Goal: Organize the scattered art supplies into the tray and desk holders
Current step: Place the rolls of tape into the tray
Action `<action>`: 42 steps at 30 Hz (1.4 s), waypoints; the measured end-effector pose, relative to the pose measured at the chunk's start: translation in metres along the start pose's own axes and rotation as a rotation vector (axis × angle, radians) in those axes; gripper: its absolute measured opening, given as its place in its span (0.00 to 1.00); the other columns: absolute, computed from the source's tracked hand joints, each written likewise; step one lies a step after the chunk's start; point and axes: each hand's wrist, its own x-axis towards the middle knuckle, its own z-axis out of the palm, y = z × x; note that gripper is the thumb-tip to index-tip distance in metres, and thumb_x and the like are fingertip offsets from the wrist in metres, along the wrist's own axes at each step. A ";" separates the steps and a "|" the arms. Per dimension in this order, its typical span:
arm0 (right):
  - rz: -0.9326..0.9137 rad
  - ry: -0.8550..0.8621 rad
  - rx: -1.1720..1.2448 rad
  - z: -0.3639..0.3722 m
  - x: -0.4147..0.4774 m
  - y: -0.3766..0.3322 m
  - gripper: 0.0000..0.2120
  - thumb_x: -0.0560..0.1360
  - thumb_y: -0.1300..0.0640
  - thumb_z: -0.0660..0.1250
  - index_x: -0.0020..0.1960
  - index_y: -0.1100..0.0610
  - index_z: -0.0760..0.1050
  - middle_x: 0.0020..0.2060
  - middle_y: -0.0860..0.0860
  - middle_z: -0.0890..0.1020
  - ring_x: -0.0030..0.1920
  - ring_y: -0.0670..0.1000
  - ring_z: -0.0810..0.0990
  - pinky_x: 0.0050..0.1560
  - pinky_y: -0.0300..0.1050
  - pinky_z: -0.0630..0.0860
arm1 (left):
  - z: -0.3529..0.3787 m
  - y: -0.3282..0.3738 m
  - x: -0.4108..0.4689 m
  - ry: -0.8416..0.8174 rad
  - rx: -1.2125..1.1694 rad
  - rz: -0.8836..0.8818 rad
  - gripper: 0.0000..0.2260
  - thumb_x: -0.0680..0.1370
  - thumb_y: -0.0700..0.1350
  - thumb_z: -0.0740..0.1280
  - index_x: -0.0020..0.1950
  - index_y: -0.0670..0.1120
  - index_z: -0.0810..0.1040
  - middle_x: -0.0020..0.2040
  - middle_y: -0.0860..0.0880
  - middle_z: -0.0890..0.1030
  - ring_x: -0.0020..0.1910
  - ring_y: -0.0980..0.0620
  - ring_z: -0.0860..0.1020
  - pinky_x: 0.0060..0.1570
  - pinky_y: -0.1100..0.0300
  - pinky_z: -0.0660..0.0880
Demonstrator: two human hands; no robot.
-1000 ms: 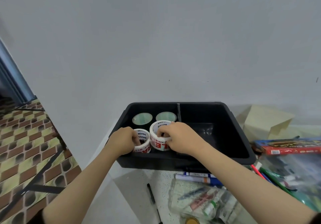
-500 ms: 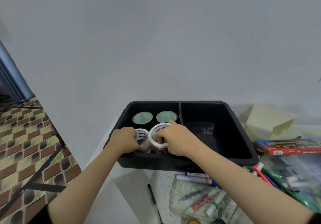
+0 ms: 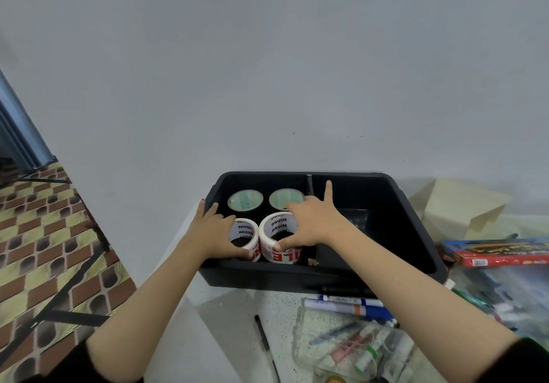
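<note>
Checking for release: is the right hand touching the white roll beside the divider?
Touching. Head view shows the right hand with its thumb on the near rim of the white roll.

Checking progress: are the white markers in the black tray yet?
No, both markers lie on the table, just outside the black tray's near wall.
</note>
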 end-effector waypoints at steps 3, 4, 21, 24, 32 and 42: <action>-0.003 -0.051 -0.039 -0.004 0.004 -0.002 0.32 0.65 0.28 0.64 0.52 0.55 0.75 0.42 0.49 0.80 0.55 0.53 0.75 0.64 0.73 0.31 | 0.004 -0.001 0.004 0.018 0.018 0.014 0.53 0.53 0.77 0.43 0.68 0.49 0.69 0.63 0.50 0.76 0.74 0.46 0.59 0.69 0.41 0.32; -0.016 -0.054 -0.054 -0.005 0.005 -0.003 0.29 0.65 0.29 0.64 0.46 0.55 0.76 0.38 0.48 0.79 0.51 0.52 0.74 0.64 0.74 0.32 | 0.006 -0.002 0.005 0.056 0.018 0.016 0.50 0.53 0.78 0.43 0.64 0.50 0.71 0.59 0.51 0.78 0.71 0.48 0.64 0.69 0.40 0.33; -0.087 -0.166 -0.041 -0.001 0.019 -0.001 0.29 0.65 0.34 0.69 0.54 0.55 0.75 0.43 0.50 0.79 0.56 0.55 0.75 0.63 0.75 0.31 | 0.011 0.000 0.007 0.082 -0.010 0.037 0.49 0.52 0.75 0.46 0.67 0.51 0.69 0.60 0.48 0.75 0.67 0.50 0.64 0.67 0.37 0.31; -0.121 -0.137 -0.034 -0.001 0.017 0.001 0.32 0.65 0.35 0.69 0.60 0.55 0.73 0.44 0.50 0.79 0.57 0.55 0.74 0.63 0.74 0.30 | 0.011 0.000 0.006 0.100 0.014 0.037 0.50 0.52 0.76 0.45 0.66 0.51 0.69 0.59 0.50 0.76 0.67 0.50 0.65 0.67 0.36 0.33; -0.161 -0.102 -0.057 0.003 0.023 0.001 0.38 0.64 0.41 0.72 0.69 0.54 0.64 0.57 0.49 0.78 0.63 0.54 0.71 0.61 0.74 0.28 | 0.013 0.000 0.008 0.113 -0.007 0.019 0.49 0.52 0.77 0.47 0.65 0.51 0.69 0.57 0.50 0.76 0.65 0.51 0.67 0.68 0.35 0.35; -0.178 -0.067 -0.001 0.009 0.027 -0.004 0.44 0.58 0.40 0.77 0.66 0.56 0.65 0.57 0.52 0.74 0.53 0.53 0.75 0.51 0.49 0.76 | 0.013 -0.001 0.008 0.107 -0.039 0.029 0.48 0.53 0.77 0.48 0.65 0.51 0.70 0.54 0.51 0.78 0.62 0.51 0.70 0.68 0.37 0.34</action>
